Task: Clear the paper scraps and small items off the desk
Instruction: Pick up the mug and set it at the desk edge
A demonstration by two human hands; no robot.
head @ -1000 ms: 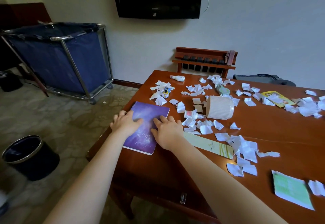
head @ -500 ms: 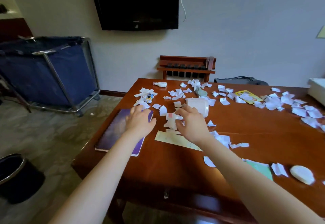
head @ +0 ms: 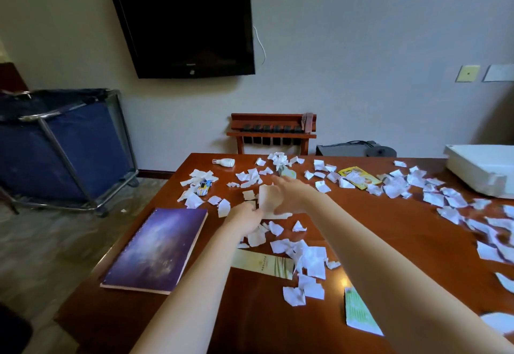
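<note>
Paper scraps [head: 289, 248]: light, limp, prone to scatter; best swept into a heap and cupped, not pinched singly. White, torn, strewn on desk [head: 389, 228] around and beyond the fingers. Ribbed cup [head: 268, 199] between both hands. Right hand [head: 292, 196] spread against it; left hand [head: 246, 218] curled, grip unclear. Notebook [head: 158, 248] left.

White torn paper scraps [head: 303, 256] are scattered across the brown wooden bench [head: 389, 228], thickest in the middle and toward the right edge. A small white bottle [head: 224, 162] is laid on its side near the far edge. A little toy car [head: 205, 186] is lodged among scraps at the far left. A white ribbed cup [head: 268, 200] is seen tipped at the centre.
</note>
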